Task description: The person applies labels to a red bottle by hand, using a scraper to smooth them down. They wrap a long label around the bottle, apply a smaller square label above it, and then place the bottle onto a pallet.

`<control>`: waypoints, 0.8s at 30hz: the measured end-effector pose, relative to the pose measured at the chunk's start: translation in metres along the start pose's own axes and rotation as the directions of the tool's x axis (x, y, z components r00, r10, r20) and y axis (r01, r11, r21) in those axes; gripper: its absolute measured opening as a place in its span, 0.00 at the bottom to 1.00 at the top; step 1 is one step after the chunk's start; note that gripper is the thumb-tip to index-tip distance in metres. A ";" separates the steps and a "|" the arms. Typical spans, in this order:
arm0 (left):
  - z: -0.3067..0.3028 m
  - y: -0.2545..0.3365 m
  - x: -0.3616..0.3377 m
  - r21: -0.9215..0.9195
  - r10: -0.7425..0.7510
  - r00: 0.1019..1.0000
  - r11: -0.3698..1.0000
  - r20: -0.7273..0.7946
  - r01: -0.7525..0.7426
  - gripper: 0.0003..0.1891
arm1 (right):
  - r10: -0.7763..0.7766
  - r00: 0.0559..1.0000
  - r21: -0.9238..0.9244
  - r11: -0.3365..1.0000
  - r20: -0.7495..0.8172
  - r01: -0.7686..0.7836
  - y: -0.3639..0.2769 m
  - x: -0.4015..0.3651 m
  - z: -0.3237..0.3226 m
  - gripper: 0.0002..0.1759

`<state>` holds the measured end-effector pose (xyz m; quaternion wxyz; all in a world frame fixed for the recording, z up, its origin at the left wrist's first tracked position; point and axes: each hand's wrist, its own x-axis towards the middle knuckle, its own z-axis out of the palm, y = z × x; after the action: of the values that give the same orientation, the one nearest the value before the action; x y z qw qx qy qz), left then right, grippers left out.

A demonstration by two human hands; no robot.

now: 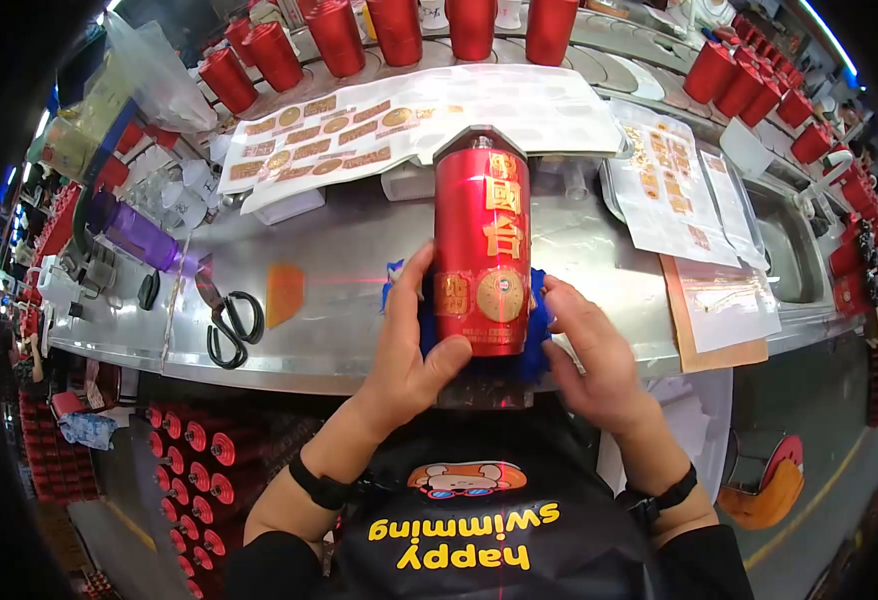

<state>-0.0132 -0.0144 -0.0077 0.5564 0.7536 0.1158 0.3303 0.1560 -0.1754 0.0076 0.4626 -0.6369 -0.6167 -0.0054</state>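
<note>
A red bottle [481,250] with gold characters and a round gold emblem lies in front of me, its bottom end toward me. My left hand [409,345] is closed against its left side, thumb along the lower edge. To its right, my right hand [594,360] is open, fingers bent and apart, at the edge of blue cloth [538,340]. Whether those fingertips touch the bottle is hard to tell. The blue cloth lies beneath the bottle, mostly hidden.
Sheets of gold labels [334,135] lie behind the bottle, and more label sheets [664,180] at right. Black-handled scissors [231,315], an orange scraper-like piece [284,293] and a purple bottle [139,232] are at left. Red bottles [337,38] line the conveyor [619,50]. A sink [784,235] is at right.
</note>
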 end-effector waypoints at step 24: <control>-0.008 0.011 0.005 0.735 0.241 0.966 0.638 0.092 -0.229 0.52 | 0.137 0.984 0.185 0.976 -0.113 -0.115 0.012 0.041 -0.010 0.21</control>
<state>-0.0166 -0.0091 0.0058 0.1546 0.9200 0.1449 0.3296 0.1810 -0.1470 0.0307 0.5547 -0.6295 -0.5426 0.0389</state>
